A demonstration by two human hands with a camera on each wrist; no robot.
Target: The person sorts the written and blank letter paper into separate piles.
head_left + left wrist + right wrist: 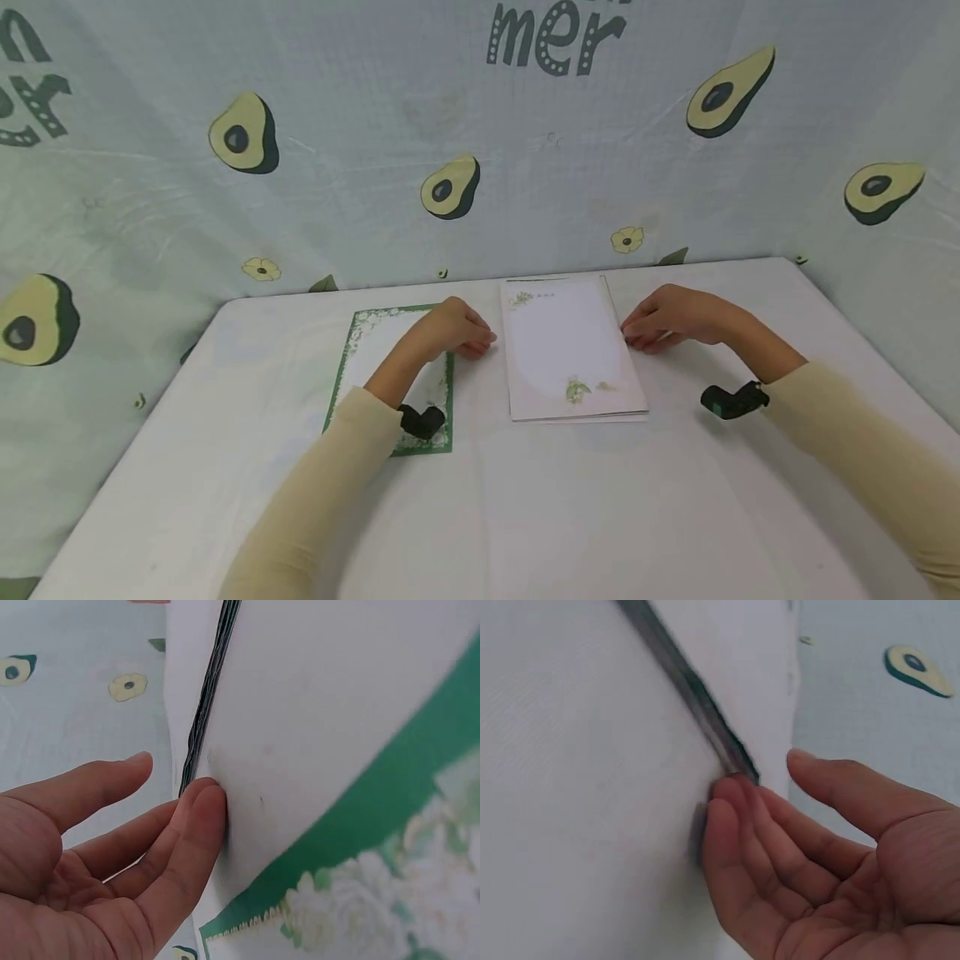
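Note:
A stack of decorated paper sheets (566, 346) lies on the white table, its top sheet pale with small flowers. To its left is a green-bordered sheet (360, 333), partly covered by the left forearm. My left hand (452, 327) is between the two, just off the stack's left side, thumb apart from loosely bent fingers. In the left wrist view its fingertips overlap the end of the dark-edged stack (208, 690). At the stack's right side is my right hand (675, 317). The right wrist view shows its fingertips (724, 799) right at the stack's edge (694, 690), thumb raised away.
The white tablecloth (570, 508) surrounds the papers. Behind the table's far edge hangs a curtain (352, 183) printed with avocados. Dark wrist cameras (423, 422) sit at both sleeve cuffs, low over the table.

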